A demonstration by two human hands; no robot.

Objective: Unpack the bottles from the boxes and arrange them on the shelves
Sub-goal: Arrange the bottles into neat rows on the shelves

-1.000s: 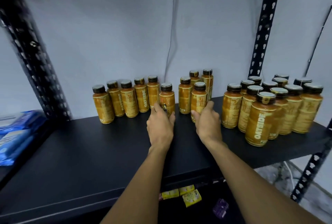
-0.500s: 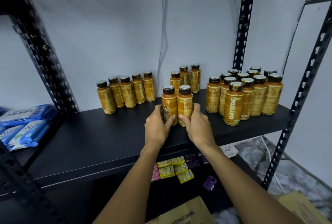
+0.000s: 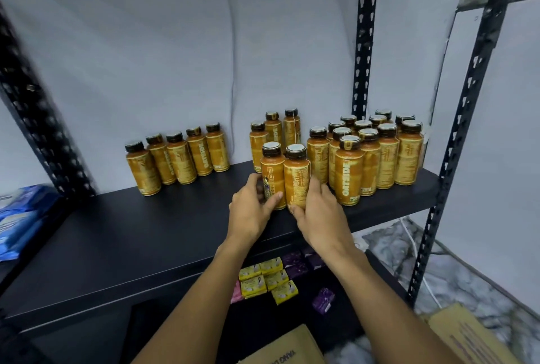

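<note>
Two bottles (image 3: pixel 296 179) — touching, upright — gripped between the hands (image 3: pixel 251 213).

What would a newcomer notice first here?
Two hands at mid-shelf: the left hand grips the left bottle, the right hand the right bottle, side by side. A tight cluster of like bottles stands just right of them, a row of five farther left, all on the black shelf.

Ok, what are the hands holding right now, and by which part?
One bottle each. The left hand grips the left bottle low on its body; the right hand grips the right bottle near its base.
</note>
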